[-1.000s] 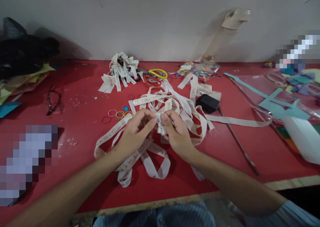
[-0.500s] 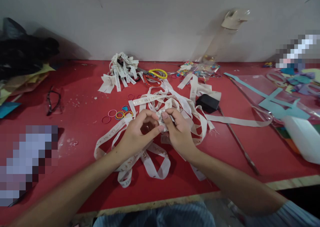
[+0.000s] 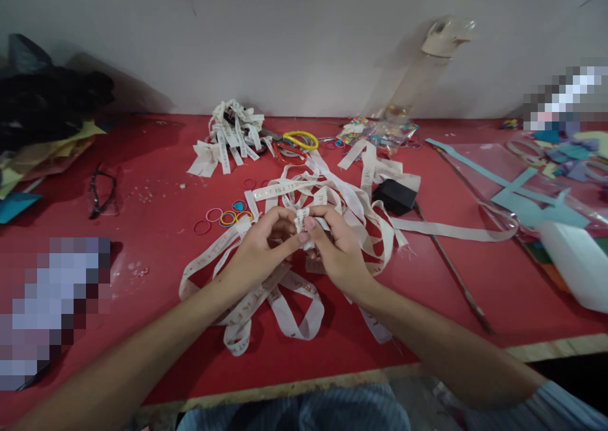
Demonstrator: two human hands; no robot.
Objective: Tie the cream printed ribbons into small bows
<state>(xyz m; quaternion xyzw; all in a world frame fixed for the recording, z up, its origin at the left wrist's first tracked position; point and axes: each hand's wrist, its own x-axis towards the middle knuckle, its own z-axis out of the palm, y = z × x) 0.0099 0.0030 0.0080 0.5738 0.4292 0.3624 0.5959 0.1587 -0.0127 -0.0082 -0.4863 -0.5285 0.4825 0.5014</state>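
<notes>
Over the middle of the red table (image 3: 152,247), a small gathered piece of printed ribbon (image 3: 303,218) sits between the left hand (image 3: 265,241) and the right hand (image 3: 341,247). Both are nearly closed, thumbs and fingertips pinching it from either side. Loose white ribbon (image 3: 311,328) loops around and beneath them. Farther out I see coloured bands (image 3: 239,206), a yellow scissor handle (image 3: 315,143) and a black block (image 3: 396,197).

Dim light; soft shadows on grey wall (image 3: 285,51); glints on clear plastic (image 3: 589,212); pixelation at both sides.
</notes>
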